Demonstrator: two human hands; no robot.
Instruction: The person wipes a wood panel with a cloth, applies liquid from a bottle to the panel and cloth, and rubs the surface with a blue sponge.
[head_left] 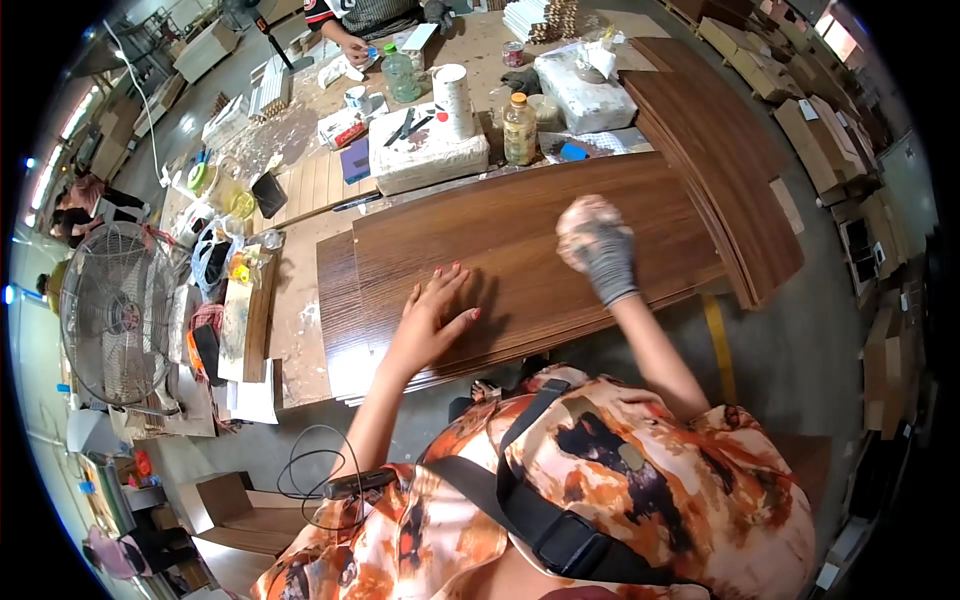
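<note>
A long brown wood-grain panel lies flat before me on top of several like it. My left hand is bare and rests on the panel's left part, fingers spread, holding nothing. Further right, my right hand is closed on the panel's surface. It wears a grey glove with pale, stained fingers; whatever it grips, if anything, is hidden. A second stack of brown panels stands at the right, its long curved-looking edge beside the first stack.
Behind the panels are a white wrapped block bearing a white canister, a yellowish bottle, a green bottle and a wrapped white bundle. Across the table shows another person's hand. A floor fan stands left.
</note>
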